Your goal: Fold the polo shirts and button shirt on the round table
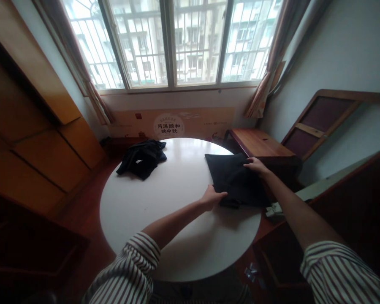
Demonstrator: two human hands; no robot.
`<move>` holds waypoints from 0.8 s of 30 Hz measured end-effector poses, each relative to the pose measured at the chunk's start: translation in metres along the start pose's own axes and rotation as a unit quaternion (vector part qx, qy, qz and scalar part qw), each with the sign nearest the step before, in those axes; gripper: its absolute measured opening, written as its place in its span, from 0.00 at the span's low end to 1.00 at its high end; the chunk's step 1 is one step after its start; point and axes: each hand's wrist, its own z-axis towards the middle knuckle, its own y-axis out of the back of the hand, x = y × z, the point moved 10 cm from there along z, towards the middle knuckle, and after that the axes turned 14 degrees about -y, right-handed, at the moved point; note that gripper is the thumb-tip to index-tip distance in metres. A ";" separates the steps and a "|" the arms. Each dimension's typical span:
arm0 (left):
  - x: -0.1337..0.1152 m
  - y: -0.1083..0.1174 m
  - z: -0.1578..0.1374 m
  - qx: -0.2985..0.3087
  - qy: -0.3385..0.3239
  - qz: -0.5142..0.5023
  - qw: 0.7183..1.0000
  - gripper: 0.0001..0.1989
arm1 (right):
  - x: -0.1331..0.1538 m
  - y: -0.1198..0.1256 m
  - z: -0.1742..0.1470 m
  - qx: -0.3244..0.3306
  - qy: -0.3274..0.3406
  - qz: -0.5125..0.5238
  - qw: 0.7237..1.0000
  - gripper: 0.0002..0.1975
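A black folded garment (237,177) lies at the right side of the round white table (174,202); its exact kind cannot be made out. My left hand (214,197) is closed on its near left edge, the thumb pointing right across the cloth. On the far right edge, my right hand (256,165) pinches the same cloth. Part of the garment reaches past the table's right rim. Across the table at the far left sits a crumpled pile of black clothing (142,156) with a small white patch showing, apart from both hands.
Beyond the table's right side stands a wooden stool or bench (261,141), with a wooden-framed chair back (319,114) beside it. Orange-brown cabinets (50,156) line the left. A long printed box or panel (167,122) stands below the barred window.
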 end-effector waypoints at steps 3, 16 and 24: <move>0.006 0.000 -0.005 0.020 0.011 0.009 1.000 0.35 | 0.013 -0.003 0.002 -0.044 0.018 -0.055 0.997 0.31; -0.140 0.198 -0.007 -0.103 -0.209 0.582 0.779 0.13 | 0.038 -0.189 -0.150 0.072 0.316 -0.366 0.872 0.33; -0.199 0.375 -0.004 -0.307 -0.093 0.623 0.714 0.16 | 0.032 -0.193 -0.154 0.046 0.339 -0.384 0.858 0.32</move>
